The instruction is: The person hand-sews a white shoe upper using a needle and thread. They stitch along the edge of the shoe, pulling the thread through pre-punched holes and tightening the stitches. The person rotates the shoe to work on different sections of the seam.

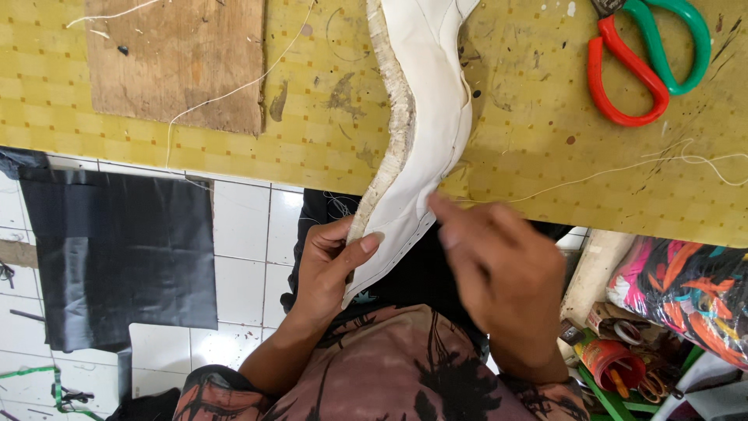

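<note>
White leather shoe upper (425, 117), with a rough fibrous edge along one side; lies partly on the yellow checked tabletop (327, 132) and overhangs its near edge toward the person. Long axis runs from far to near, curving slightly.

Left hand (331, 269): closed on the upper's near end, thumb pressed across the white face, fingers behind.

Right hand (502, 269): just right of the upper, fingertips touching or nearly touching its stitched edge; blurred, so whether it pinches anything cannot be told. A pale thread (592, 175) trails right from this spot across the table.

Both hands sit at the near end; the left has the firmer hold.

Also on the table: red-and-green-handled scissors (647, 58) far right, wooden board (178, 62) far left.

Below the table, right: a red tub (612, 362) holding small tools, contents unclear. Black sheet (117, 257) on the tiled floor, left.
</note>
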